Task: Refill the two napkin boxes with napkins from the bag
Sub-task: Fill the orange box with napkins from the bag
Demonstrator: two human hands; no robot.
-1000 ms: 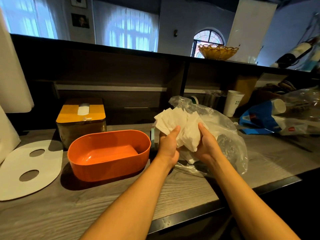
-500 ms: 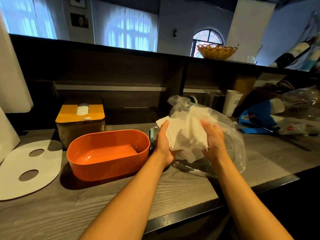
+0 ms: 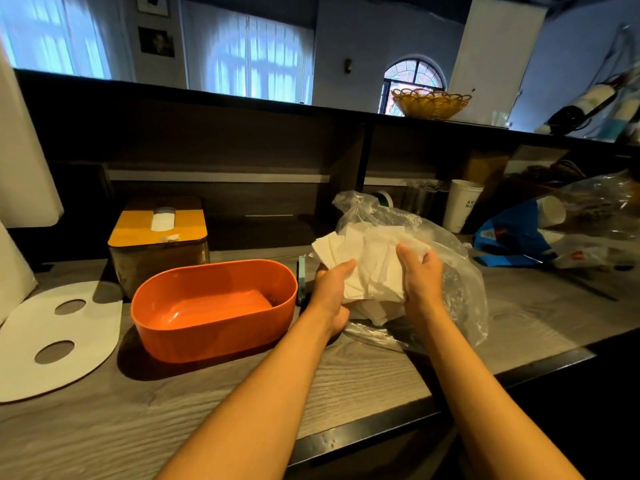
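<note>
Both my hands are wrapped round the napkin stack (image 3: 370, 268), held up in front of the clear bag (image 3: 446, 271) at about 1 o'clock on the counter (image 3: 242, 403). Left hand (image 3: 332, 289) pinches the left edge, right hand (image 3: 420, 275) cups the right side. It's light, floppy and fans out easily, so I'd squeeze from both ends. Since a second ago the stack has gone from bunched to flatter. The orange box (image 3: 214, 306) at 11 o'clock looks empty; the yellow-lidded box (image 3: 159, 237) sits behind it.
</note>
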